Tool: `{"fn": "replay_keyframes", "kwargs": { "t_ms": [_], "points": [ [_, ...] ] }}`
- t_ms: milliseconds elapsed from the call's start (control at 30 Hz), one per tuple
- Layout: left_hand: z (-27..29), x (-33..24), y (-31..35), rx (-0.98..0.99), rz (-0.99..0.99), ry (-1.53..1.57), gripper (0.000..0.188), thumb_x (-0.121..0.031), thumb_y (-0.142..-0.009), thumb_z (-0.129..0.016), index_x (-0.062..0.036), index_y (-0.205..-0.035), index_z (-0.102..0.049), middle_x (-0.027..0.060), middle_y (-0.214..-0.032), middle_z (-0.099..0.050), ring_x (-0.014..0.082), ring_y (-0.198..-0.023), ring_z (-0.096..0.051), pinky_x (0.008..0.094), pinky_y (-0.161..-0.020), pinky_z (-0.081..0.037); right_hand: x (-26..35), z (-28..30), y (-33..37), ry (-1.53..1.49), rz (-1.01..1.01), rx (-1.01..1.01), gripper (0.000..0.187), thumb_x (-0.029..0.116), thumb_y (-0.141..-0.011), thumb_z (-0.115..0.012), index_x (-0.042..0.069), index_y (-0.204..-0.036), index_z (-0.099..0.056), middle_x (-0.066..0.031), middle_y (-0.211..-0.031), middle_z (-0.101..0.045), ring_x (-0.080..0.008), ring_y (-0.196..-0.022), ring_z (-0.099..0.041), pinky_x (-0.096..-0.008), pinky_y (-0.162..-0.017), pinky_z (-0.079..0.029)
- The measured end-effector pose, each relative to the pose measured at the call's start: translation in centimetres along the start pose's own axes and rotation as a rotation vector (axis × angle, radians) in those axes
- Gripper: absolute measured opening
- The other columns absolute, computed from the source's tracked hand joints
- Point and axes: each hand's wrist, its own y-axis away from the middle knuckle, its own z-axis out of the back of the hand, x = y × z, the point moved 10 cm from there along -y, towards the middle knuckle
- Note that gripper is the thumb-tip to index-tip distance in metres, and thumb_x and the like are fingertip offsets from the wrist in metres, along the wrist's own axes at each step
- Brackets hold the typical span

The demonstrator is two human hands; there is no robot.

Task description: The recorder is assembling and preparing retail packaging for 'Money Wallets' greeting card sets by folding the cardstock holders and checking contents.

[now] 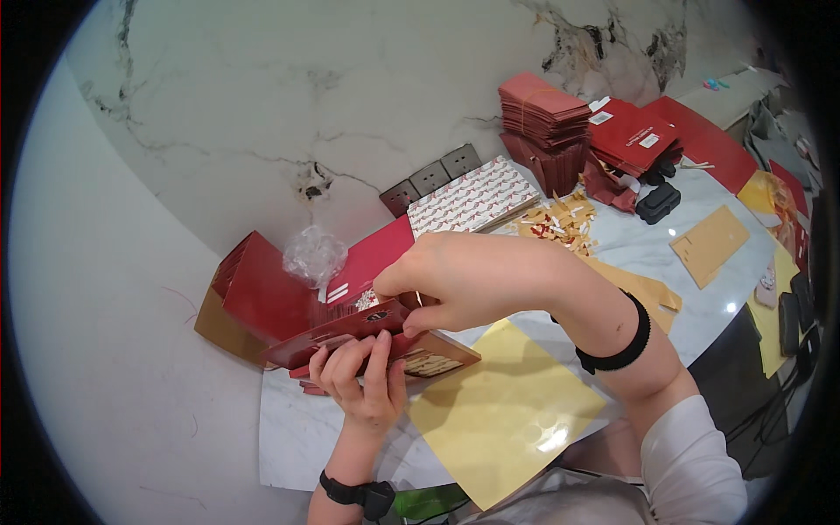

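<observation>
Both hands grip a dark red flat folder (306,346), held tilted near the table's left end. My left hand (360,378) is closed on its lower front, fingers pressed to the face. My right hand (442,271) reaches across from the right and pinches the upper right edge, thumb in front; its fingertips behind are hidden. Just under the folder lies a picture-covered panel (442,357), partly covered by my left hand. Behind stands an open red box (262,289) with a row of thin red pieces, next to a crimson sheet (372,254).
A yellow sheet (507,411) covers the table's front. Crumpled clear plastic (315,255), a patterned white box (472,197), black sockets (429,179), paper scraps (560,223), stacked red envelopes (547,109), a black case (658,203) and a tan envelope (710,247) lie beyond.
</observation>
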Motion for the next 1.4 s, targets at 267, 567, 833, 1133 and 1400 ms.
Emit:
{"fn": "replay_keyframes", "kwargs": {
  "t_ms": [267,567,833,1133,1400],
  "points": [
    [0.2,0.4,-0.4,-0.028,-0.022,0.021,0.032,-0.026,-0.088,-0.076,-0.0142,-0.118,-0.072,-0.0034,-0.112,-0.061,0.0184,-0.104,-0.056,0.0452,-0.106,-0.034,-0.8,-0.9,-0.3,0.034,-0.061,0.033,0.021,0.01,-0.084,-0.068,-0.002,-0.101,-0.063,-0.0176,-0.084,-0.07,-0.0334,-0.075,-0.068,-0.0405,-0.067,-0.052],
    [0.1,0.5,-0.9,-0.036,-0.037,0.104,0.033,-0.019,-0.086,-0.077,-0.0087,-0.116,-0.071,0.0033,-0.109,-0.06,0.0244,-0.102,-0.055,0.045,-0.098,-0.04,-1.1,-0.9,-0.3,-0.04,-0.056,-0.012,0.025,0.011,-0.087,-0.066,-0.003,-0.108,-0.062,-0.0198,-0.084,-0.069,-0.0368,-0.08,-0.068,-0.0438,-0.071,-0.052],
    [0.0,0.7,-1.0,-0.073,0.004,0.115,0.033,-0.013,-0.081,-0.08,-0.0094,-0.113,-0.072,0.0038,-0.107,-0.059,0.0262,-0.101,-0.054,0.0438,-0.093,-0.043,-0.7,-1.3,-0.5,-0.018,-0.028,-0.013,0.026,0.01,-0.089,-0.064,-0.001,-0.112,-0.059,-0.0205,-0.081,-0.067,-0.0401,-0.077,-0.066,-0.0456,-0.068,-0.05],
    [-0.1,1.6,-1.3,-0.154,0.101,0.268,0.036,-0.009,-0.074,-0.083,-0.0145,-0.109,-0.075,0.0,-0.105,-0.06,0.022,-0.098,-0.054,0.04,-0.091,-0.041,-1.7,-1.8,-0.5,-0.032,-0.131,0.034,0.025,0.012,-0.091,-0.063,0.0,-0.11,-0.052,-0.0213,-0.076,-0.063,-0.0399,-0.073,-0.063,-0.046,-0.065,-0.047],
    [0.2,1.0,-1.5,-0.127,0.018,0.232,0.03,-0.007,-0.076,-0.083,-0.0101,-0.104,-0.073,0.003,-0.103,-0.061,0.025,-0.092,-0.055,0.0412,-0.088,-0.042,-1.3,-1.4,-0.3,-0.038,-0.081,0.045,0.021,0.015,-0.096,-0.062,0.001,-0.11,-0.056,-0.0209,-0.084,-0.066,-0.0393,-0.079,-0.065,-0.0455,-0.07,-0.049]
  ]
}}
